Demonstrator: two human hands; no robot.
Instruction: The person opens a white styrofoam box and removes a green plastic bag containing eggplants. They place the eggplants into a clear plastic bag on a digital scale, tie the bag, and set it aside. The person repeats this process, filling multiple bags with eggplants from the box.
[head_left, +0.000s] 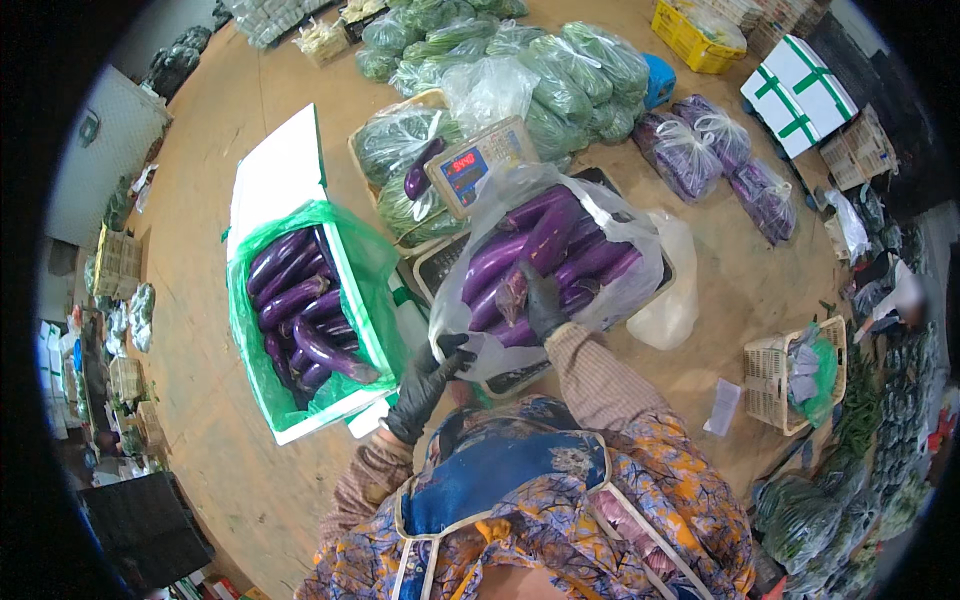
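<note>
Purple eggplants (495, 262) lie in an open clear plastic bag (637, 225) on a platform scale in front of me. My right hand (541, 300), in a dark glove, is closed around the stem end of one long eggplant (551, 232) on top of the others. My left hand (439, 375), in a black glove, pinches the near left rim of the bag. The scale's display (466, 166) is lit, behind the bag. To the left, a white foam box (360, 300) lined with a green plastic bag (247, 360) holds more eggplants (300, 300).
A crate (356, 146) of bagged green vegetables, with a single eggplant (422, 169) on top, stands behind the scale. Bagged eggplants (682, 154) lie at the back right. A plastic crate (765, 382) stands at the right. Farther right, a person (896, 296) is partly visible.
</note>
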